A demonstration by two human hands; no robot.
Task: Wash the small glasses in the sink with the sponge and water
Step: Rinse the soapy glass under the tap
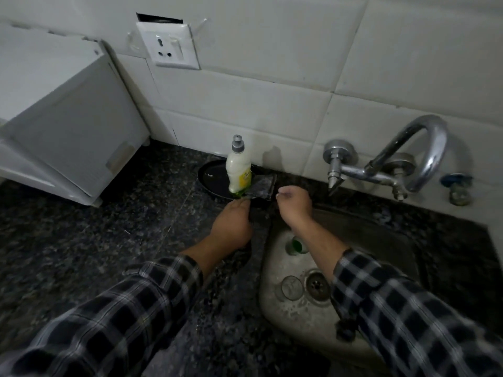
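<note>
Two small glasses sit in the sink (294,322): a clear glass (291,287) just beside the drain (316,286), and a green glass (297,245) farther back, close against the right forearm. The sponge (241,194), green and blurred, lies at the foot of a soap bottle (239,167), which stands on a dark round tray (211,176). The left hand (231,227) reaches to the sponge with its fingertips. I cannot tell whether its grip has closed. The right hand (295,205) hovers by the sink's back edge, fingers curled in, with nothing visible in its grip. The worktop (81,240) is dark speckled stone.
</note>
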